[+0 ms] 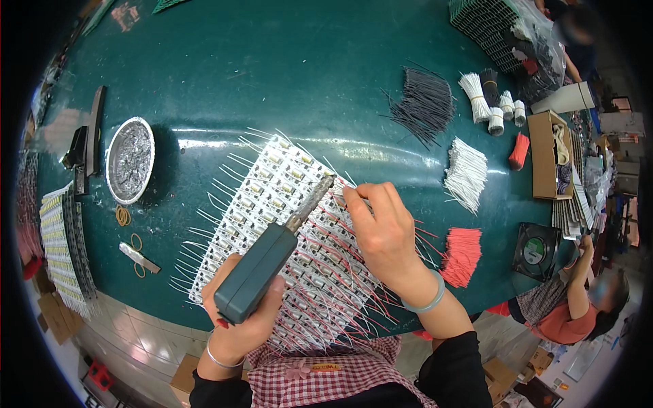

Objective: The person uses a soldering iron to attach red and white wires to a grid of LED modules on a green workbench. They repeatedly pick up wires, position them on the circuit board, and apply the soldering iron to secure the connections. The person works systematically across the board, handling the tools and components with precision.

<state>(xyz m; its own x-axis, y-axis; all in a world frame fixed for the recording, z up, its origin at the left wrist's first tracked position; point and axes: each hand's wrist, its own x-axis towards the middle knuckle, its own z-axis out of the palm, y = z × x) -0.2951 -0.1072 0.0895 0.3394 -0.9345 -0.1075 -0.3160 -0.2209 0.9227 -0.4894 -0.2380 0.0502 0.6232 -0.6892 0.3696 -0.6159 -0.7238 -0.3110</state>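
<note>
Round metal dish point(130, 160) of grey solder dross sat left on the green table point(272, 75), rubber bands point(123, 215) lay near it, dark wire bundle point(426, 105), white wire bundles point(466, 174), red wire pile point(462, 254) lay right, small fan point(535, 251) stood beyond, cardboard box point(544, 156) was at far right

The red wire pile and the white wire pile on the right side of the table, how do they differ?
The red wire pile lies nearer the table's front edge; the white wire pile lies farther back. The red wire pile sits close to the right hand's wrist; the white wire pile sits farther from it. Both are loose heaps of short cut wires, lying roughly parallel, untouched by either hand.
</note>
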